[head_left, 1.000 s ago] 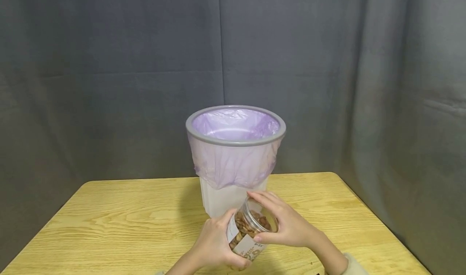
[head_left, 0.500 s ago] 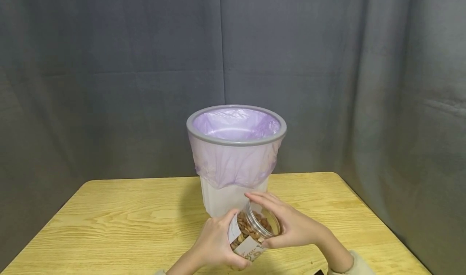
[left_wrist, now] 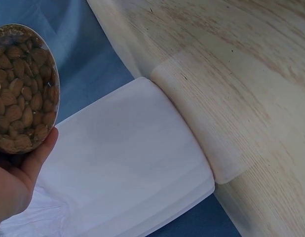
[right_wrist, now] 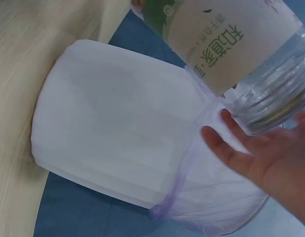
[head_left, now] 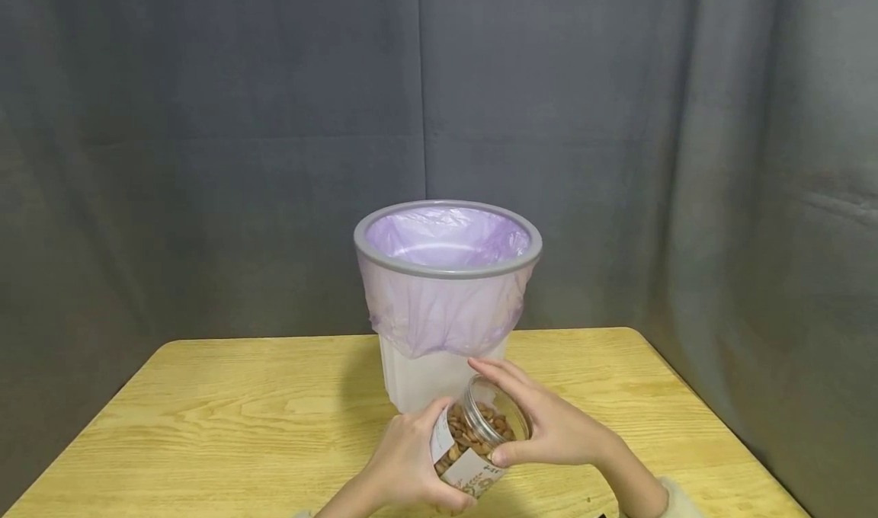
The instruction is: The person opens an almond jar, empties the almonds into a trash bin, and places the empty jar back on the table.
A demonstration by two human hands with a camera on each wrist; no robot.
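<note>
A clear plastic jar [head_left: 478,429] full of almonds, with a white label, is held tilted just above the table's near edge. My left hand [head_left: 414,458] grips its lower body, thumb on top and fingers underneath. Fingers and thumb of my right hand [head_left: 549,426] curl round its top end. The left wrist view shows the jar's base [left_wrist: 21,89] packed with almonds above my palm [left_wrist: 14,185]. Seen from the right wrist, the label [right_wrist: 226,39] and the ribbed clear top [right_wrist: 276,101] lie against my right hand [right_wrist: 271,158].
A white waste bin [head_left: 425,381] with a grey rim [head_left: 446,268] and a purple liner [head_left: 439,316] stands on the wooden table [head_left: 226,411] directly behind the jar. Grey curtain hangs behind and to the right. The table's edges fall away left and right.
My right hand has shifted slightly round the jar's top, the thumb moving down and in. The jar and left hand have stayed almost where they were.
</note>
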